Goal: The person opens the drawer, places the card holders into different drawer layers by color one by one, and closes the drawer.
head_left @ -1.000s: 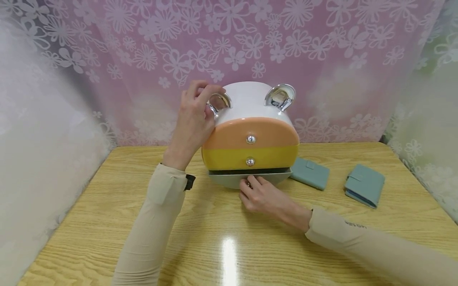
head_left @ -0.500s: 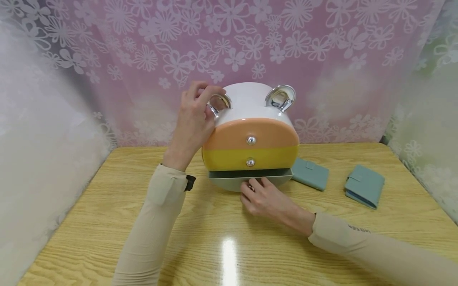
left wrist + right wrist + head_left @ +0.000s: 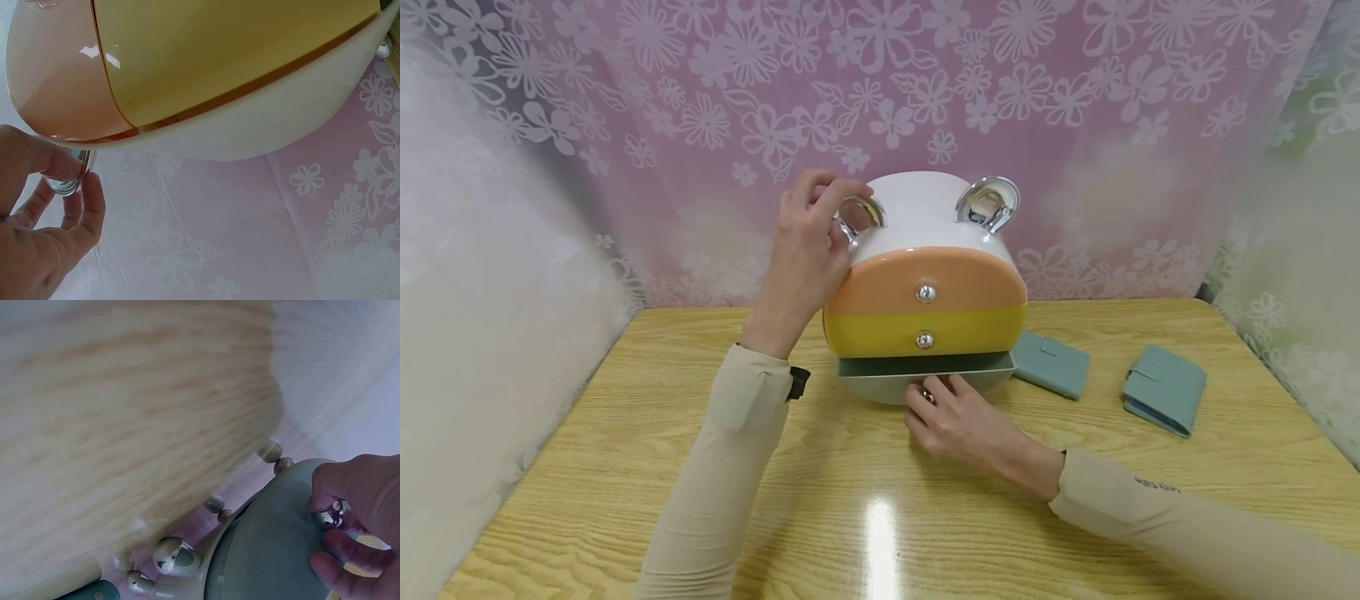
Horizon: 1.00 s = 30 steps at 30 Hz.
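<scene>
A rounded white drawer box (image 3: pixel 917 208) with two silver ears stands on the table, its top drawer (image 3: pixel 872 279) orange and its middle drawer (image 3: pixel 872 333) yellow, both closed. My left hand (image 3: pixel 805 258) grips the left silver ear (image 3: pixel 62 186), thumb and fingers around it. Below, the grey-green bottom drawer (image 3: pixel 871 387) sticks out a little way, and its dark inside shows as a strip. With thumb and fingers, my right hand (image 3: pixel 962 423) pinches that drawer's round silver knob (image 3: pixel 327 519).
To the right of the box lie two teal notebooks: one (image 3: pixel 1052 365) close beside it, the other (image 3: pixel 1165 390) farther right. The wooden table (image 3: pixel 647 433) backs onto a pink flowered curtain (image 3: pixel 700 167). Silver ball feet (image 3: pixel 175 553) show under the box.
The bottom drawer has slid out toward me, and the gap above its front has widened. My right hand came slightly closer with the knob. The left hand stayed on the ear.
</scene>
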{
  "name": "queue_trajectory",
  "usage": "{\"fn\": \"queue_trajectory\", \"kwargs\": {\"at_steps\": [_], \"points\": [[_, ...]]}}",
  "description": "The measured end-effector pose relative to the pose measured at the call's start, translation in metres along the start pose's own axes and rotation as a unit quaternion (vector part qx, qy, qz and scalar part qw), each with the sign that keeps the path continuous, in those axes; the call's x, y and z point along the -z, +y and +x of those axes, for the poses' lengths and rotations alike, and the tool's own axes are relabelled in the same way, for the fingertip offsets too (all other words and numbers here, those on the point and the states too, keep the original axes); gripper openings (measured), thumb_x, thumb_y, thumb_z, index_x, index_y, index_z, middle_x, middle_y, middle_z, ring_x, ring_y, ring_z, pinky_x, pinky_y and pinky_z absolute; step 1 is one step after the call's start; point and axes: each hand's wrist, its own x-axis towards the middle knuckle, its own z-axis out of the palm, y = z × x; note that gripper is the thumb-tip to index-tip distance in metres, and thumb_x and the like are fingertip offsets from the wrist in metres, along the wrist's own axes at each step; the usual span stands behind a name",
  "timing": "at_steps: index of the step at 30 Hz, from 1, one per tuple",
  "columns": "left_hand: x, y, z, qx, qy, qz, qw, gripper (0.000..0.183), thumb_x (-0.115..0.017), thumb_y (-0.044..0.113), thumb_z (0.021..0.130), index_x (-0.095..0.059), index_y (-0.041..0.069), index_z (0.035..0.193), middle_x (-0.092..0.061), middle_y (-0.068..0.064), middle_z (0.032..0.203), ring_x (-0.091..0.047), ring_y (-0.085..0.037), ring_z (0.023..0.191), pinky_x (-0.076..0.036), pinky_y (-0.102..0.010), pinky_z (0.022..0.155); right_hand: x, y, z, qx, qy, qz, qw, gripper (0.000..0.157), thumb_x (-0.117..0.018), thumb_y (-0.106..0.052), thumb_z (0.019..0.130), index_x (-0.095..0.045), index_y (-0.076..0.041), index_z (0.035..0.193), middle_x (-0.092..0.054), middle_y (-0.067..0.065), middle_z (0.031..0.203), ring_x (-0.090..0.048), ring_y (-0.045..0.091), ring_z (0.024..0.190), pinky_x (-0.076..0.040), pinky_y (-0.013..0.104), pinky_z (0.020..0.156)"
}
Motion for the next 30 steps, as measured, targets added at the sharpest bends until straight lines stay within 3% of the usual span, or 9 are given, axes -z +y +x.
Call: {"fn": "queue_trajectory", "kwargs": {"at_steps": [22, 30], "points": [[0.001, 0.001, 0.001, 0.007, -0.006, 0.005, 0.9999, 0.046, -0.047, -0.012, 0.088, -0.068, 0.014, 0.12, -0.056, -0.013, 0.122, -0.054, -0.031, 0.114, -0.037, -0.04, 0.096, 0.012, -0.004, 0.001, 0.009, -0.041, 0.014, 0.999, 0.048, -0.026, 0.003, 0.108, -0.069, -0.007, 0.09, -0.063, 0.008, 0.097, -0.057, 0.025, 0.081, -0.052, 0.035, 0.066], [0.001, 0.001, 0.0, 0.005, -0.004, 0.006, 1.0, 0.046, -0.047, -0.012, 0.087, -0.068, 0.014, 0.119, -0.056, -0.014, 0.122, -0.054, -0.032, 0.112, -0.038, -0.04, 0.095, 0.014, -0.006, 0.0, 0.006, -0.029, 0.017, 0.999, 0.048, -0.027, 0.003, 0.108, -0.07, -0.007, 0.088, -0.063, 0.009, 0.096, -0.058, 0.025, 0.082, -0.054, 0.037, 0.07]]}}
